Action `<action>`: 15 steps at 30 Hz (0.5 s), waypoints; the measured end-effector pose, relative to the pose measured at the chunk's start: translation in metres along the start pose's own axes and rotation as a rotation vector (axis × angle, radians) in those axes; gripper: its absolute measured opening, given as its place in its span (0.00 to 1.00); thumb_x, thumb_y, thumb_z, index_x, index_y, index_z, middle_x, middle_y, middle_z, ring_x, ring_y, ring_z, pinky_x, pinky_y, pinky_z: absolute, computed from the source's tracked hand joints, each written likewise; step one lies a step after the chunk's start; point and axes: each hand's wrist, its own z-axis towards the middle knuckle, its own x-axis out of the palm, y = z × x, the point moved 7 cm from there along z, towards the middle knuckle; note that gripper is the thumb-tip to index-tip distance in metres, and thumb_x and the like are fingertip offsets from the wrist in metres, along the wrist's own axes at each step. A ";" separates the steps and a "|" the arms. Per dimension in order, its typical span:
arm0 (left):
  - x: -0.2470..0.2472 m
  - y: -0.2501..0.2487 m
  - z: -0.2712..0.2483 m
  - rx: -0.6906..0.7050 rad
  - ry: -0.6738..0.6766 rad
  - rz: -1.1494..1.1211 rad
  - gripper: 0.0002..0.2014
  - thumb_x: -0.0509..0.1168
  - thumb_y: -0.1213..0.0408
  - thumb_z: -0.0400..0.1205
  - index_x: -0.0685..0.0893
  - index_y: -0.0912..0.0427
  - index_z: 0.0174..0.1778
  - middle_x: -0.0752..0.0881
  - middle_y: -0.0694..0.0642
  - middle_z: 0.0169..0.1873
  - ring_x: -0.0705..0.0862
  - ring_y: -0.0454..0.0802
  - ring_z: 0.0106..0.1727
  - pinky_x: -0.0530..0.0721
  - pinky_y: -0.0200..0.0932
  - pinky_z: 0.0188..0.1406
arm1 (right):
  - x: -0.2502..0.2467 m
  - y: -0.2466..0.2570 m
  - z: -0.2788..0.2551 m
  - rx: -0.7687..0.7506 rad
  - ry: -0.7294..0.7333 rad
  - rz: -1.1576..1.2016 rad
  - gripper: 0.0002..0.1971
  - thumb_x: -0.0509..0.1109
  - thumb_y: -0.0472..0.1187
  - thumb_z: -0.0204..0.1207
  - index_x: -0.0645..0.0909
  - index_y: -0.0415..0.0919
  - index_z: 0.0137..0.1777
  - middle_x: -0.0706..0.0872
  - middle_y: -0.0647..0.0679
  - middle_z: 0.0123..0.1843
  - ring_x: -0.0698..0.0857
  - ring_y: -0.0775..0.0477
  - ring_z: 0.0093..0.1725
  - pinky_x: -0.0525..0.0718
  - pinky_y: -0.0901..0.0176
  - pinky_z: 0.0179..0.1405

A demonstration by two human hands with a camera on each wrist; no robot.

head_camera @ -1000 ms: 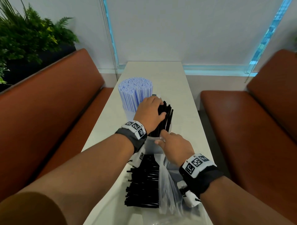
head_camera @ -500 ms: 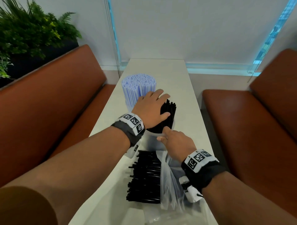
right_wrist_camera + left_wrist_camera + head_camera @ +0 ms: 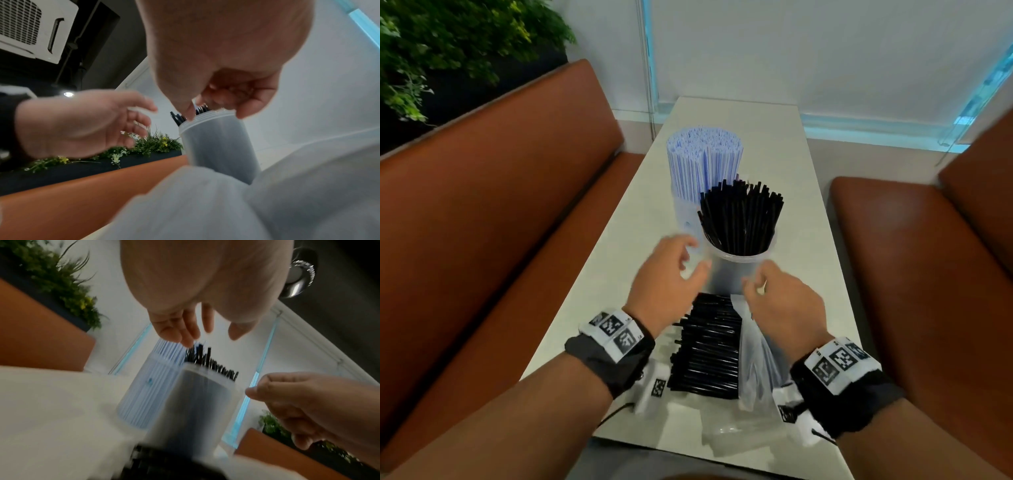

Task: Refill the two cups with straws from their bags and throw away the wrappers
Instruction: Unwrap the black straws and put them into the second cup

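Two cups just past the fingertips, upright and touching each other: near cup [image 3: 736,274] packed with black straws [image 3: 741,216], far cup [image 3: 685,219] behind it packed with blue-striped straws [image 3: 703,164]. Both full to look at, and likely set close together so filling is quick. More black straws in a flat heap [image 3: 705,349] under the wrists, beside a clear bag [image 3: 756,356]. Probably tipped out there to be easy to grab. Left hand [image 3: 667,284] just beside the near cup's left wall, fingers [image 3: 189,331] spread and loose, holding nothing, a bit blurry. Right hand [image 3: 784,301] by the cup's right side, close to the rim, fingers [image 3: 226,95] curled in tight with the thumb near them. Top of the bag right below those fingers, but cannot tell if pinched or not. Likely next job: scooping up the heap for the near cup, if any room is left. Further out from the hands, white table [image 3: 739,130], brown benches [image 3: 482,222] on both sides, green plant [image 3: 448,44] far past the left fingers.
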 end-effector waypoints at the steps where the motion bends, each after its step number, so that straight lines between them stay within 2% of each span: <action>1: 0.016 0.006 -0.010 -0.017 0.112 0.053 0.14 0.67 0.46 0.82 0.80 0.43 0.62 0.78 0.41 0.48 0.81 0.39 0.49 0.81 0.37 0.49 | 0.012 -0.005 -0.006 0.062 0.122 -0.090 0.23 0.51 0.73 0.74 0.67 0.53 0.43 0.81 0.57 0.34 0.80 0.50 0.34 0.69 0.55 0.29; 3: 0.051 0.010 -0.030 0.033 0.358 0.191 0.14 0.67 0.48 0.83 0.83 0.46 0.62 0.81 0.45 0.52 0.82 0.46 0.55 0.80 0.44 0.54 | 0.032 -0.012 -0.017 0.131 0.324 -0.233 0.26 0.55 0.77 0.70 0.69 0.53 0.45 0.84 0.53 0.44 0.79 0.48 0.38 0.70 0.53 0.33; 5: 0.078 0.007 -0.043 0.142 0.509 0.281 0.19 0.67 0.48 0.84 0.83 0.49 0.69 0.81 0.49 0.61 0.78 0.49 0.65 0.77 0.44 0.63 | 0.039 -0.012 -0.019 0.119 0.411 -0.259 0.20 0.64 0.69 0.72 0.71 0.53 0.44 0.87 0.51 0.50 0.80 0.49 0.39 0.71 0.55 0.34; 7: 0.094 0.003 -0.049 0.198 0.573 0.295 0.24 0.68 0.49 0.84 0.79 0.53 0.76 0.78 0.50 0.69 0.73 0.51 0.71 0.74 0.45 0.70 | 0.038 -0.013 -0.017 0.118 0.408 -0.249 0.11 0.68 0.57 0.74 0.73 0.51 0.45 0.88 0.50 0.52 0.83 0.46 0.44 0.73 0.55 0.35; 9: 0.105 0.000 -0.053 0.214 0.614 0.309 0.29 0.69 0.49 0.83 0.76 0.56 0.79 0.76 0.52 0.74 0.70 0.54 0.75 0.72 0.49 0.74 | 0.031 -0.015 -0.013 0.133 0.367 -0.219 0.06 0.67 0.51 0.75 0.75 0.50 0.45 0.87 0.50 0.49 0.83 0.45 0.44 0.71 0.56 0.32; 12: 0.119 -0.003 -0.054 0.245 0.674 0.373 0.32 0.69 0.47 0.83 0.74 0.58 0.80 0.75 0.55 0.74 0.72 0.57 0.74 0.72 0.51 0.74 | 0.025 -0.015 -0.010 0.144 0.342 -0.195 0.08 0.66 0.50 0.76 0.78 0.48 0.48 0.82 0.52 0.43 0.81 0.45 0.42 0.69 0.56 0.31; 15: 0.129 -0.006 -0.051 0.269 0.708 0.426 0.30 0.68 0.48 0.83 0.73 0.57 0.79 0.77 0.57 0.72 0.74 0.58 0.70 0.75 0.54 0.71 | 0.023 -0.016 -0.011 0.139 0.341 -0.189 0.08 0.65 0.51 0.76 0.77 0.46 0.46 0.82 0.52 0.42 0.82 0.47 0.41 0.67 0.58 0.28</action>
